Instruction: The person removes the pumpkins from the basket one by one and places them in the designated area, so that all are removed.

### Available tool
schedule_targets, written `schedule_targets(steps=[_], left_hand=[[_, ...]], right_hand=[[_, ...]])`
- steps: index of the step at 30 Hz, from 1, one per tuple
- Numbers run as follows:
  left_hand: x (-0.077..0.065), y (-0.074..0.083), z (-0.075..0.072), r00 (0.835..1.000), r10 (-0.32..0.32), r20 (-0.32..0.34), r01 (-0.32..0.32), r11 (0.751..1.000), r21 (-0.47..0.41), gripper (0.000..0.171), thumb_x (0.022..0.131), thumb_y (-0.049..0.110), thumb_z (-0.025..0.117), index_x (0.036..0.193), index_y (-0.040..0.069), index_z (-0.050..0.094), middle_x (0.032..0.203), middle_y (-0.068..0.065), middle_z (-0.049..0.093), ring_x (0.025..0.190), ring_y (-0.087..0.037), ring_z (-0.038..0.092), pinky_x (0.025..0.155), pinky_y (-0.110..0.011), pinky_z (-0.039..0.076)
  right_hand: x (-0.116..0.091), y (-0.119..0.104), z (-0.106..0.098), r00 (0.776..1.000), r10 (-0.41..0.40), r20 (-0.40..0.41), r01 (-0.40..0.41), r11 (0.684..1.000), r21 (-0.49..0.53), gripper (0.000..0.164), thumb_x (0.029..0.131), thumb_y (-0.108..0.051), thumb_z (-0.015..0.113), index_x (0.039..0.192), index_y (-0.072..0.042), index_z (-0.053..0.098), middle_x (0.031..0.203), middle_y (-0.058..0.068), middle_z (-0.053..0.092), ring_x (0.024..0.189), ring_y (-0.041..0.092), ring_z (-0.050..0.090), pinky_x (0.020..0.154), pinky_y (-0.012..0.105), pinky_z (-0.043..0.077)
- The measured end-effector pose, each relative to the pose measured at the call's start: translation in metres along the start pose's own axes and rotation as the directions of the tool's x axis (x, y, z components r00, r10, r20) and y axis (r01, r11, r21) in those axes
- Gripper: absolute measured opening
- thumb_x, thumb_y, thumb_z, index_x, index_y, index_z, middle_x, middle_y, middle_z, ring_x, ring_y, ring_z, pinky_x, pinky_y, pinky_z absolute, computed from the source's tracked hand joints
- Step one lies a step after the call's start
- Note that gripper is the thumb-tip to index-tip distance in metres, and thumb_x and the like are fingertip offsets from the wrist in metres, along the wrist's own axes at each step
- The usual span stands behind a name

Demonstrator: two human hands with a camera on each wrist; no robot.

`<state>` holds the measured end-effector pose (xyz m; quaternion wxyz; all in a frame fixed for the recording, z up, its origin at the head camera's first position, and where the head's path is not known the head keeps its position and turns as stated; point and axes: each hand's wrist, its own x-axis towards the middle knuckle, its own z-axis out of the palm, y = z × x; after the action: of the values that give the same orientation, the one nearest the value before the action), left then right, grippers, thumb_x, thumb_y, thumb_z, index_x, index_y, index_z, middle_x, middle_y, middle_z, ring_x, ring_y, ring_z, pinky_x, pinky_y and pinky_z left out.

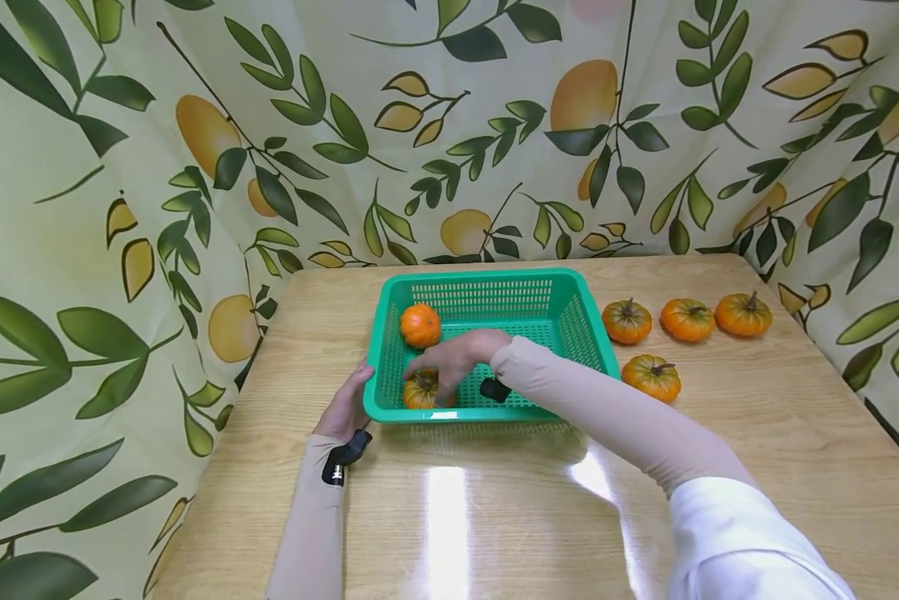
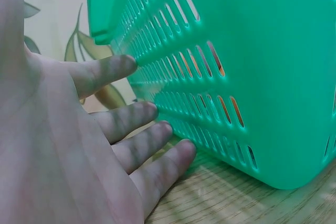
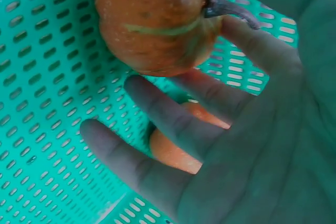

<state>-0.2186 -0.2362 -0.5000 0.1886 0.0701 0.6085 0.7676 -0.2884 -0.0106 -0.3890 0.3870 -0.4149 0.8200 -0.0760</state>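
My left hand (image 1: 347, 407) touches the left outer wall of a green plastic basket (image 1: 494, 414). In the left wrist view its fingers (image 2: 126, 116) are straight and spread against the slotted side. Inside the basket, my right hand (image 1: 460, 357) reaches over a small orange pumpkin (image 1: 421, 393) near the front left corner. In the right wrist view that pumpkin (image 3: 157, 24), with its dark stem, lies beside the loosely extended fingers (image 3: 173, 124). A second pumpkin (image 1: 420, 326) sits behind it in the basket's back left corner.
To the right of the basket, several more small pumpkins stand on the wooden table (image 1: 524, 517): one by the rim (image 1: 626, 322), one in front (image 1: 651, 378), two farther right (image 1: 687, 320). A leaf-patterned curtain (image 1: 449, 167) surrounds the table's back and sides.
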Motion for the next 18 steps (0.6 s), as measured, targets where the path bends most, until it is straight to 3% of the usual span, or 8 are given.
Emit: schedule_targets(steps=[4,18], left_hand=[[-0.0003,0.0017,-0.0014,1.0,-0.004,0.005,0.004,1.0,0.004,0.071,0.099,0.042,0.032,0.163,0.02,0.009,0.162,-0.014,0.023,0.129,-0.013,0.044,0.111,-0.04,0.032],[0.0012,-0.0002,-0.0008,1.0,-0.001,-0.016,0.001,1.0,-0.005,0.069,0.099,0.041,0.034,0.162,0.021,0.014,0.153,-0.006,0.034,0.127,-0.014,0.046,0.114,-0.043,0.029]], right_hand=[[0.0037,0.0008,-0.0002,0.999,-0.028,0.018,0.028,0.999,0.03,0.073,0.092,-0.022,0.073,0.156,-0.025,0.037,0.157,0.004,0.04,0.136,0.024,0.042,0.117,0.045,0.038],[-0.0027,0.008,-0.0015,0.997,0.08,-0.004,-0.08,0.995,0.065,0.07,0.089,-0.032,0.076,0.149,-0.029,0.039,0.148,0.007,0.047,0.128,0.025,0.046,0.11,0.045,0.042]])
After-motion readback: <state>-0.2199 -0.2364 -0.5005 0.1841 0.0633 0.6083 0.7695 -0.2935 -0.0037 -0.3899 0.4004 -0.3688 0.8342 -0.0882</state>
